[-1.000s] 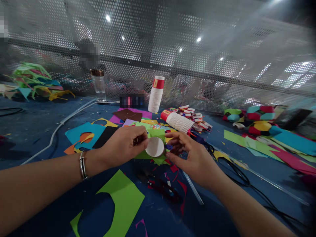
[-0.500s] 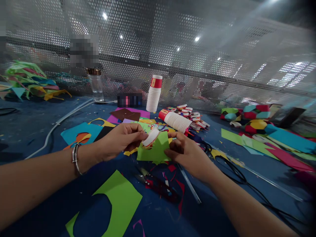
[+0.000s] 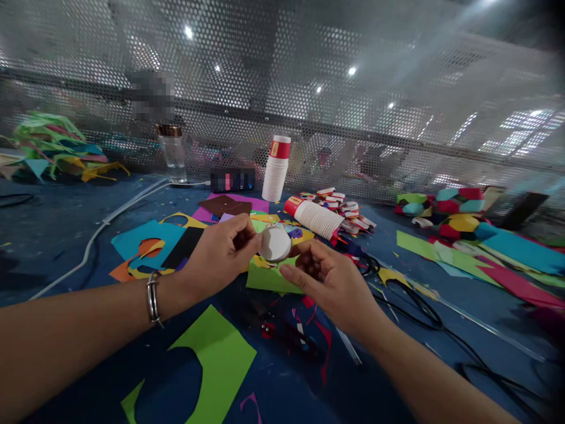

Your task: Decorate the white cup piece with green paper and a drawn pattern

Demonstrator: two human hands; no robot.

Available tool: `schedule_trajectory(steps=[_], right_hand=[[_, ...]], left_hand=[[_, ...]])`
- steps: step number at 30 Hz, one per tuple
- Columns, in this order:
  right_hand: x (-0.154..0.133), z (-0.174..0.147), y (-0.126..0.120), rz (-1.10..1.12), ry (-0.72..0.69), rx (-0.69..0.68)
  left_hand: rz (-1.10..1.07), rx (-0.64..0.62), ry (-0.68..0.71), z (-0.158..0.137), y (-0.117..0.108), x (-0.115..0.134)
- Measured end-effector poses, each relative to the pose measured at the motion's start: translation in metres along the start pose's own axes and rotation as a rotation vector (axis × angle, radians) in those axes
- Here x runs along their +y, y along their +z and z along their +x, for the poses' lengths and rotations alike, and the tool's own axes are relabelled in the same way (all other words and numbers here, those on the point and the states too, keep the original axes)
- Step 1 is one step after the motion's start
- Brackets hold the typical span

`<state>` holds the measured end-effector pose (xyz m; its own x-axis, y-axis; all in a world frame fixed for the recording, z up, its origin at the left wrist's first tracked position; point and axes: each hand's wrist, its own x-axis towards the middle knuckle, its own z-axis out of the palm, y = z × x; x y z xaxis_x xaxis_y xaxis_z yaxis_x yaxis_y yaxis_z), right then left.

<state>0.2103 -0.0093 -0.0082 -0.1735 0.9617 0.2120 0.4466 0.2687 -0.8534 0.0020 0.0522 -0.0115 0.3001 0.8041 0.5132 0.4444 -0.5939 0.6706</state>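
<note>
A round white piece [image 3: 276, 244], which looks like the cut-off base of a paper cup, is pinched at its left edge between the thumb and fingers of my left hand [image 3: 225, 247]. Its flat round face is turned towards me. Close to its right edge is my right hand [image 3: 329, 274], thumb and curled fingers apart; whether a fingertip touches the rim I cannot tell. Beneath the hands lies a green paper sheet [image 3: 269, 280]. Dark-handled scissors [image 3: 291, 338] lie in shadow below it among red scraps. A larger green sheet with a round cut-out [image 3: 220, 353] lies nearer me.
Behind stand a stack of paper cups [image 3: 274, 171] and a lidded glass bottle [image 3: 172, 156]. Another cup stack [image 3: 313, 217] lies sideways by cut cup pieces [image 3: 353, 215]. Black cable [image 3: 424, 306] loops at right, near coloured paper strips [image 3: 445, 256] and paper balls [image 3: 459, 200].
The white piece has turned from edge-on to face me. The green sheet has dropped and lies flatter, out of my right hand's grasp. My right hand has moved slightly left.
</note>
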Motion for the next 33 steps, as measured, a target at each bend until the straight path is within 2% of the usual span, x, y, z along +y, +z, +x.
schedule_trajectory(steps=[3,6,12,14,18,23,33], right_hand=[[0.001,0.001,0.004,0.042,-0.023,0.006],[0.001,0.002,0.003,0.064,-0.034,0.038],[0.002,0.001,0.0,0.118,-0.014,0.009],[0.002,0.0,0.0,0.107,-0.014,-0.004],[0.001,0.0,-0.001,0.129,-0.003,-0.039],[-0.004,0.0,-0.005,0.109,-0.004,-0.029],[0.0,0.001,-0.007,-0.03,-0.04,0.027]], left_hand=[[0.113,0.019,0.125,-0.005,0.004,0.001],[0.159,0.007,0.155,-0.007,0.005,0.002],[0.075,0.026,0.21,-0.002,-0.007,0.004],[0.005,-0.047,0.183,0.001,-0.01,0.003],[-0.164,-0.263,0.037,0.005,-0.01,0.0],[-0.273,-0.313,-0.025,0.007,-0.008,-0.004],[-0.344,-0.383,-0.078,0.006,-0.007,-0.009]])
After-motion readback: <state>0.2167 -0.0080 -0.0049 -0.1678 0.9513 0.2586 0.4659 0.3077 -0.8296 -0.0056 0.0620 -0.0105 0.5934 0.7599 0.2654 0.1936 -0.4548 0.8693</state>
